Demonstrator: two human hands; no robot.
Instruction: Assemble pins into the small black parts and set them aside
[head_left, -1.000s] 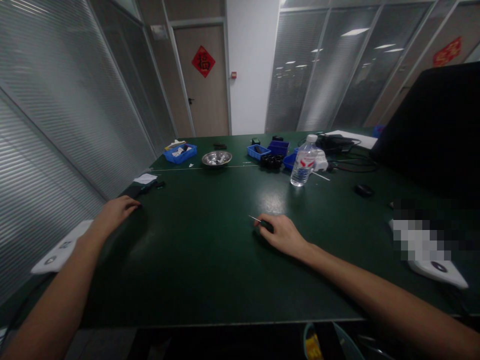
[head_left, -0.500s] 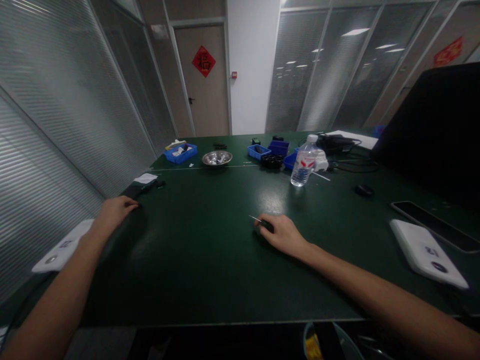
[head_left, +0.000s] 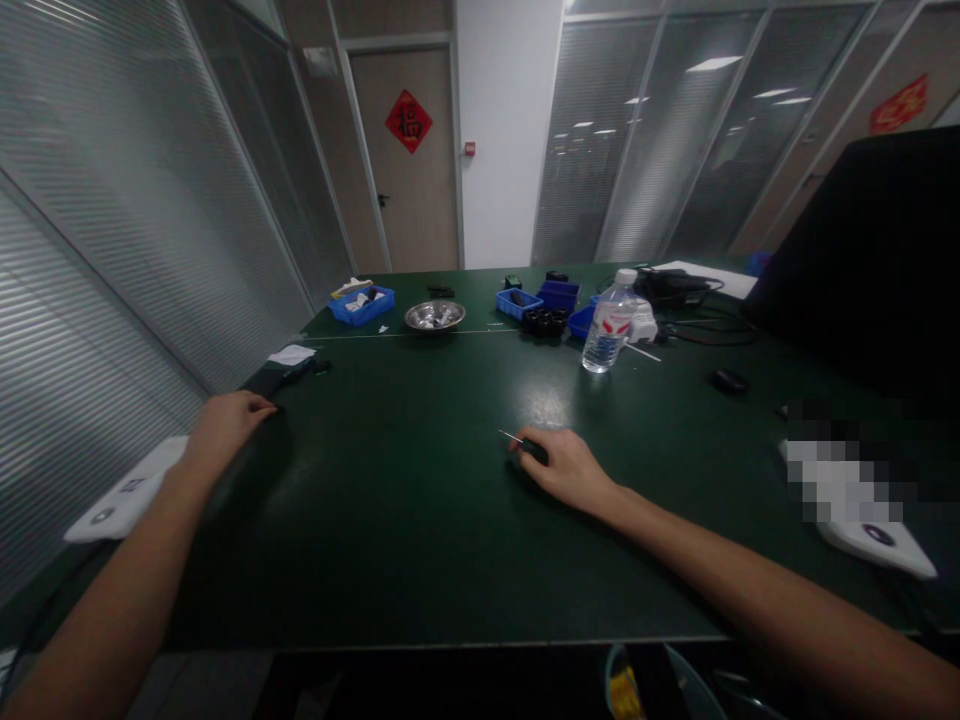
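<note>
My right hand (head_left: 566, 468) rests on the dark green table, fingers wrapped round the black handle of a screwdriver (head_left: 534, 450). Its thin metal shaft points up and to the left. At the table's left side my left hand (head_left: 229, 425) is closed, thumb and fingertips together at a small black object (head_left: 280, 408) whose kind I cannot make out. Just beyond that hand lie a dark flat item (head_left: 266, 382), small black pieces (head_left: 321, 367) and a white paper (head_left: 292, 355).
A steel bowl (head_left: 435, 318) with small items and a blue basket (head_left: 363, 307) stand at the back. A water bottle (head_left: 609, 325) stands right of centre, near blue trays (head_left: 559, 293) and cables. At right are a mouse (head_left: 728, 380), a white device (head_left: 892, 545) and a black screen (head_left: 870, 270).
</note>
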